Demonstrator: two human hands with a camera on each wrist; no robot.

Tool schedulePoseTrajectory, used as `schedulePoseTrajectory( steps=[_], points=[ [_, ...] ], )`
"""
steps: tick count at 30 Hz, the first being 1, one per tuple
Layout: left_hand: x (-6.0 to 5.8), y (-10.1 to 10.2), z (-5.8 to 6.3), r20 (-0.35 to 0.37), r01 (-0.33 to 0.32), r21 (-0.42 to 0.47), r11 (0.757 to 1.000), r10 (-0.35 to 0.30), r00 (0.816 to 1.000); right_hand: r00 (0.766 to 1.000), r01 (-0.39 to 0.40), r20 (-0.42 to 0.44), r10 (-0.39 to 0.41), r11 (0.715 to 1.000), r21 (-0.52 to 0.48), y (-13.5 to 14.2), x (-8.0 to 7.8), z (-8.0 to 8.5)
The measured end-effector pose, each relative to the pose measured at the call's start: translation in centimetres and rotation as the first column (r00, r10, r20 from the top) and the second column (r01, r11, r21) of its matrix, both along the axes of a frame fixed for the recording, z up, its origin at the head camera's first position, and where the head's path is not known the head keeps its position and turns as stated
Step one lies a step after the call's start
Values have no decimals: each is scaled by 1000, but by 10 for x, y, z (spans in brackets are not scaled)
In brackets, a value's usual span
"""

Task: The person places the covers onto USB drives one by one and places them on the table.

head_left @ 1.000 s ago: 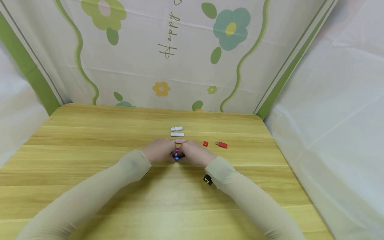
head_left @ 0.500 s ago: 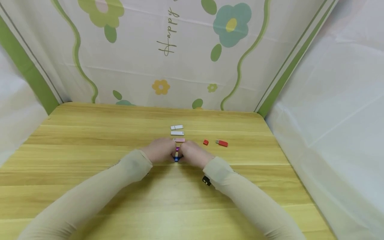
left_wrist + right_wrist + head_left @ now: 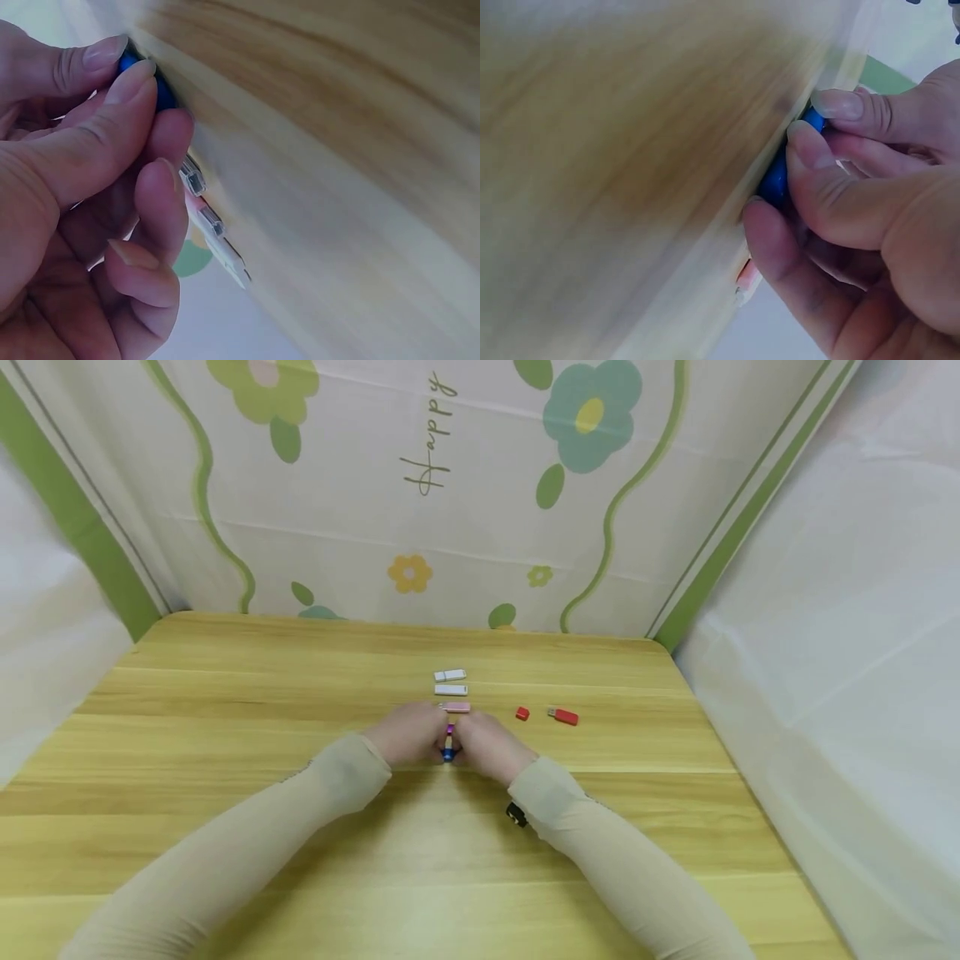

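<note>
Blue USB stick (image 3: 447, 755): small, held low over the wooden table (image 3: 225, 710) at mid-table, pinched from both sides between the left hand (image 3: 408, 743) and the right hand (image 3: 487, 746), which meet knuckle to knuckle. Left hand: thumb and forefinger curled onto the blue body, remaining fingers folded beneath, as the left wrist view shows. Right hand: thumb and forefinger likewise closed on the blue piece (image 3: 776, 180), other fingers curled under. A purple part (image 3: 449, 729) shows just above the blue between the fingertips; whether it belongs to the same stick cannot be told. Step in hand, as judged: cap and body of the stick being pressed together or pulled apart along its length; which of the two is not plain. Next move would call for a straight push or pull in line with the stick, no twisting, and a firm pinch on so small a piece. Also present: two white sticks (image 3: 450, 675) (image 3: 451, 690) and a pink stick (image 3: 454, 707) in a column just beyond the hands; a red cap (image 3: 522, 713) and its red stick (image 3: 564, 717) apart, to the right; flowered cloth backdrop (image 3: 450, 485) behind.
</note>
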State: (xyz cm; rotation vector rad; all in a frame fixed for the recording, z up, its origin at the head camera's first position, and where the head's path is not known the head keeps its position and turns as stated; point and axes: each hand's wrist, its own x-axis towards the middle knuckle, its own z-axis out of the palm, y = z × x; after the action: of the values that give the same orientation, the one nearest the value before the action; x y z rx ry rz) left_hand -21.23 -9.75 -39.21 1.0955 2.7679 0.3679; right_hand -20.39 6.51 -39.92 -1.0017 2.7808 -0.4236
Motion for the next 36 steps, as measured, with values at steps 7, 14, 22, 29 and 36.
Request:
schedulePoseTrajectory(
  steps=[7,14,22,29,36],
  points=[
    [-5,9,-5,-2,23,43,999,-23,1000,1000,2,-5,-2,1000,17,10,-1,0],
    [-14,7,-15,25,19,49,999,-20,999,997,10,82,-10,1000,0,24,-4,6],
    [-12,22,9,34,-22,-13,1000,22,999,993,93,74,-94,995,22,63,-8,31],
    [-17,59,39,0,38,-24,999,-38,999,990,137,-37,-135,989,54,116,-29,45],
    [-36,101,37,18,65,-84,994,-64,998,982,189,-5,-189,980,67,150,-42,43]
  ],
)
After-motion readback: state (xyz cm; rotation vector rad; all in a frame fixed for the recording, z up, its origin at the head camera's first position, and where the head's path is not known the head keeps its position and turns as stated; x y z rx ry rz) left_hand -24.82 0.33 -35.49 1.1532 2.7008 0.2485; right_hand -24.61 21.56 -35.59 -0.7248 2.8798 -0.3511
